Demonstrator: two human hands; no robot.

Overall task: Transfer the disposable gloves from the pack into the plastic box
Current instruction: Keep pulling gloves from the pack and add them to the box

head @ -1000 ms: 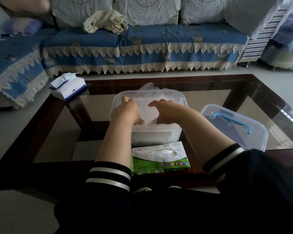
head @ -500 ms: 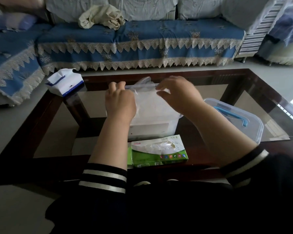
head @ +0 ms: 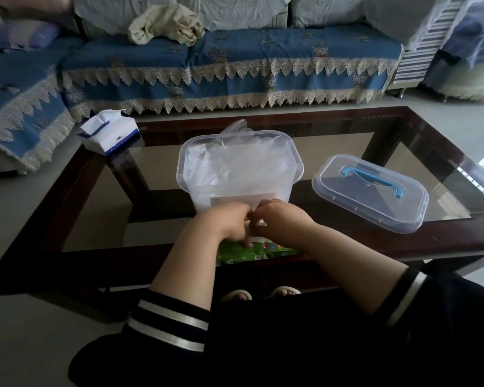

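The clear plastic box point(head: 297, 166) stands open mid-table, full of crumpled translucent gloves point(head: 243, 163), and one glove's fingers stick up over its far rim. The green glove pack point(head: 263, 251) lies at the table's near edge, right in front of the box and mostly hidden under my hands. My left hand point(head: 229, 222) and my right hand point(head: 281, 219) meet over the pack's opening with their fingers curled. They pinch a pale bit of glove point(head: 255, 232) between them.
The box's clear lid point(head: 372, 196) with a blue handle lies on the glass table point(head: 419, 152) to the right. A white and blue tissue pack point(head: 109, 134) sits at the far left corner. A blue sofa runs behind the table. My feet show under the glass.
My hands have come back from the top of the box, where they held a glove, down to the green pack. The box now shows uncovered, with the gloves inside.
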